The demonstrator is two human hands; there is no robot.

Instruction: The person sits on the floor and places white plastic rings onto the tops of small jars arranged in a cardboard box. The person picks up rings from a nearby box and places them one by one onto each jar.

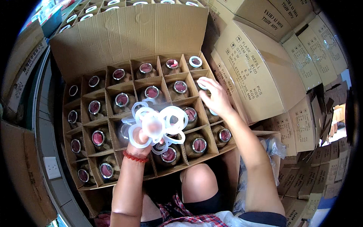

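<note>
A bunch of translucent white plastic rings (174, 109) is gathered in my left hand (140, 140), whose wrist wears a red beaded bracelet (135, 156). The rings fan out above the middle of a divided cardboard carton (128, 32) and hide some cells. My right hand (217, 97) is at the right column, with fingers and thumb around a white ring (203, 86) on a flask mouth. Another white ring (213, 112) shows beside that wrist. At the far right corner, a flask (195, 62) has a white ring on its mouth. Other glass flasks (151, 92) have bare silvery rims with dark pink inside.
Cardboard boxes (253, 72) are stacked along the right. Behind the raised flap, a second divided carton (90, 9) holds ringed flasks. Clear plastic bags (275, 147) lie near my right arm. A wall socket (51, 167) is at the left, and my knee (199, 181) is close to the carton.
</note>
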